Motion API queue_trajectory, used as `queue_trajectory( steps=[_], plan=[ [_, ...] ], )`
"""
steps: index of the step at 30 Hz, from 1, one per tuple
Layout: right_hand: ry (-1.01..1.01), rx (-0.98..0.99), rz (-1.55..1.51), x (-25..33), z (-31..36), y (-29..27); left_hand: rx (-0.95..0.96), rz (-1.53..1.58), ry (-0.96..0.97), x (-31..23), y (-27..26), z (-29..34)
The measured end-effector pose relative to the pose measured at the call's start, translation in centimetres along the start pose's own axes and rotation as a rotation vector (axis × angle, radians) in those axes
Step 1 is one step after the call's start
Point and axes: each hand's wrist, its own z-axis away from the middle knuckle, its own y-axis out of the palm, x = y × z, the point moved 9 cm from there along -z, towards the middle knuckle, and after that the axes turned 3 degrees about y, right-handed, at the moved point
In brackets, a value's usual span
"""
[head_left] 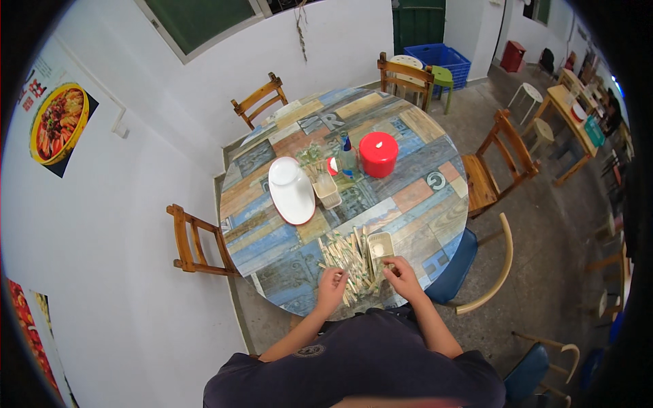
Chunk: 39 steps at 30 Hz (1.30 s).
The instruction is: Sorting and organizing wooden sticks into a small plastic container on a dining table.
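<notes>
A loose heap of wrapped chopsticks (345,257) lies near the table's front edge, spread in several directions. At the heap's left side is my left hand (332,288), its fingers curled together; whatever they pinch is too small to make out. My right hand (403,277) is closed at the heap's right side, with a wrapped chopstick packet (381,275) at its fingertips. Just beyond that hand stands a cream plastic basket (389,238), a small whitish item showing inside it.
The round patchwork table (415,204) also bears a white oval tray (292,201), a beige container (328,193), a clear bottle (348,160) and a red lidded tub (379,155). Wooden chairs (197,241) surround it. A blue chair (457,269) stands close on my right.
</notes>
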Motion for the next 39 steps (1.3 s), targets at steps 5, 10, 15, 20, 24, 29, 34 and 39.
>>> queue_trajectory(
  steps=[5,10,15,20,24,29,34,39],
  plan=[
    [-0.188,0.113,-0.131,7.4,-0.2,1.8,0.221,-0.062,0.295,-9.8,3.7,-2.1],
    [-0.259,0.124,0.032,8.3,0.5,2.3,0.271,0.028,0.322,-9.2,5.7,-2.2],
    [-0.122,0.112,0.14,3.6,0.8,1.8,0.181,0.031,-0.001,-1.9,4.3,-1.4],
    [-0.23,0.152,0.296,-4.8,0.3,2.6,0.065,-0.033,-0.222,11.2,1.8,0.8],
    [-0.027,0.126,0.185,-2.8,0.0,2.2,0.033,-0.145,-0.43,17.4,-0.1,3.1],
    [-0.034,-0.093,-0.155,-0.8,-0.5,0.1,0.068,-0.101,-0.552,19.6,0.6,4.6],
    [0.114,0.013,-0.096,-4.5,-0.4,2.1,0.221,-0.354,-0.568,19.7,2.0,4.7],
    [0.045,0.09,0.12,-5.0,1.1,3.6,0.245,-0.44,-0.569,18.5,1.9,4.8]
  ],
)
